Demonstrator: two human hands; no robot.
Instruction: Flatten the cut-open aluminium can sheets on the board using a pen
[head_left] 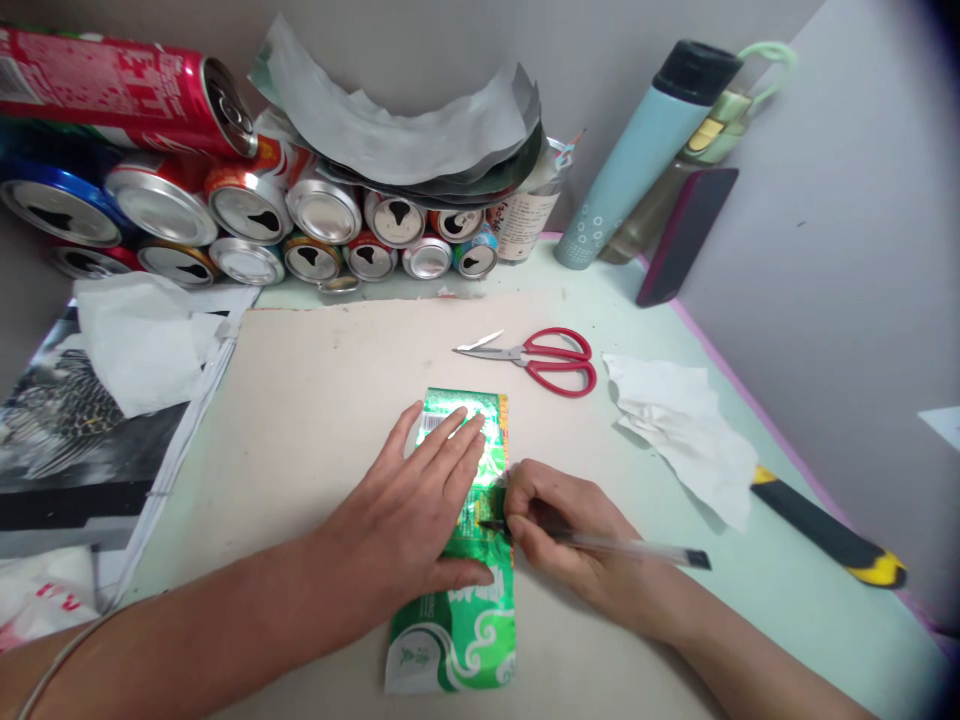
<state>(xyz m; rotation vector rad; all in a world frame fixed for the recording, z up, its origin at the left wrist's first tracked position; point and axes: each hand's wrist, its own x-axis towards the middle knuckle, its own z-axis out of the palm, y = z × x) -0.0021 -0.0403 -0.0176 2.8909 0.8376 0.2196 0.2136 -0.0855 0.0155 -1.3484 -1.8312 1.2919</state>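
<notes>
A shiny green printed sheet (pixel 480 640), which looks like a flattened piece of drink can, lies lengthwise on the beige board (pixel 300 400). My left hand (pixel 420 510) rests flat across its upper and middle part, fingers stretched out, covering some of the print. In my right hand (pixel 562 520) is a pen (pixel 637 548) with a clear barrel and black end. Its dark tip touches or hovers just over the sheet, near the right edge. Beyond the sheet lie scissors (pixel 536 358) with red handles, beside a thin silvery sliver (pixel 482 340).
Drink cans (pixel 247 205) are stacked along the back wall, with curved metal sheets (pixel 405 130) on top. A blue bottle (pixel 637 160) and a dark phone-like slab (pixel 686 240) stand at back right. Crumpled paper (pixel 682 425) and a yellow-black handle (pixel 829 530) lie right.
</notes>
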